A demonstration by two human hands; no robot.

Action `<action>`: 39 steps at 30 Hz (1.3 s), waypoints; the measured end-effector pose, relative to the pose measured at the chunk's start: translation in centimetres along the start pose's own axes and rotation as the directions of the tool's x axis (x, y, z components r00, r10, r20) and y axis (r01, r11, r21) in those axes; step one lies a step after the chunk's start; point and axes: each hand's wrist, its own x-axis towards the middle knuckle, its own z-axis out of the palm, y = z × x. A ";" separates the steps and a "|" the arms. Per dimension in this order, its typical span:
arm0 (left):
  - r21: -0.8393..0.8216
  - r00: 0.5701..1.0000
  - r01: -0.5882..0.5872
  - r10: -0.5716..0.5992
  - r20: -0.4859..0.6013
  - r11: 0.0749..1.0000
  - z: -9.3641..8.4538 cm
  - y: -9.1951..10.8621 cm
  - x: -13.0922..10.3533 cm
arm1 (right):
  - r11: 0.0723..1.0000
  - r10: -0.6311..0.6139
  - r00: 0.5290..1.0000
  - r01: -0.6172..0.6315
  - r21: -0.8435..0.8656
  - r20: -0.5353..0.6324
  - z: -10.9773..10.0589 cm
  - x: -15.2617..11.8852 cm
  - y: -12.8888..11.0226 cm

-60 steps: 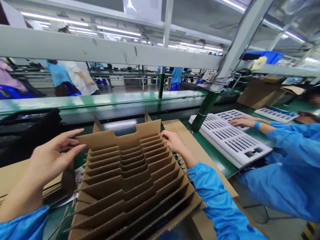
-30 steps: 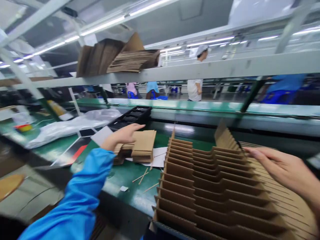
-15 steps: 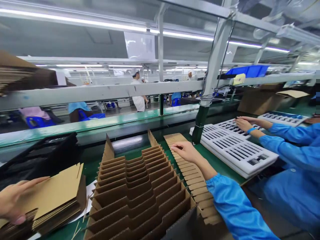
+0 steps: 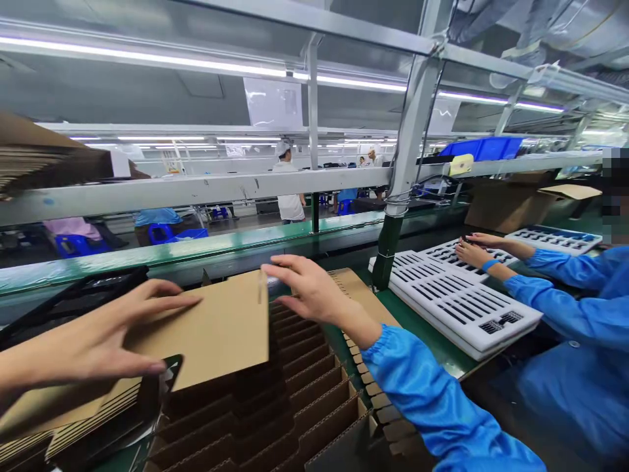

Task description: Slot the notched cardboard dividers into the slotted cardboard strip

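Head view, worn on the person's head. The camera looked forward and down over the cardboard partitions [image 4: 314,387], with the left hand [image 4: 113,326] and right hand [image 4: 314,288] near the lens. Its wide field spanned from a ceiling light [image 4: 147,57] to a co-worker's sleeve [image 4: 565,308] at right; the green ledge [image 4: 236,239] lay farther off.

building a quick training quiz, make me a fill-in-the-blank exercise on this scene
A flat tan cardboard sheet is between the person's left hand and ____ hand.
The person's shiny fabric right sleeve is ____ in colour.
The slotted rectangular trays at the picture's right are ____ in colour.
Missing words: right; blue; white
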 end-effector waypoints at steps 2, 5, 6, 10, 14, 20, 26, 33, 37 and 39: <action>-0.129 0.990 -0.065 0.080 0.116 0.989 -0.6 2.8 3.3 | 0.997 -0.059 0.998 0.059 -0.046 0.004 0.2 1.2 0.0; -0.363 0.989 0.022 0.034 0.146 0.931 -1.6 3.6 4.9 | 0.994 0.105 0.994 -0.105 -0.019 -0.016 -1.0 0.1 1.7; -0.471 0.993 0.083 -0.033 0.113 0.878 -1.7 3.1 4.6 | 0.981 0.194 0.981 -0.193 0.025 -0.011 -1.5 -0.7 2.7; -0.899 0.917 0.051 -0.377 -0.130 0.435 0.1 0.6 1.9 | 0.802 0.522 0.853 -0.501 0.327 0.027 -1.2 -3.4 7.6; -0.880 0.803 -0.048 -0.505 -0.315 0.473 4.6 -0.3 1.0 | 0.599 0.636 0.752 -0.623 0.504 0.174 2.3 -3.3 10.1; -0.823 0.566 -0.039 -0.666 -0.485 0.566 9.4 -0.6 1.9 | 0.632 0.619 0.762 -0.628 0.454 0.192 4.2 -1.4 8.8; -0.835 0.596 0.020 -0.678 -0.431 0.549 10.8 -1.4 1.7 | 0.702 0.602 0.791 -0.590 0.399 0.111 4.8 -1.5 9.3; -0.843 0.645 0.091 -0.676 -0.356 0.530 12.4 -2.2 2.6 | 0.741 0.618 0.782 -0.613 0.275 0.080 5.4 -3.7 10.9; -0.842 0.681 0.137 -0.667 -0.303 0.522 12.4 -2.4 2.4 | 0.734 0.639 0.759 -0.651 0.192 0.129 5.1 -4.1 10.5; -0.812 0.711 0.211 -0.656 -0.255 0.544 12.0 -2.4 2.0 | 0.733 0.624 0.752 -0.657 0.176 0.211 4.4 -3.8 9.7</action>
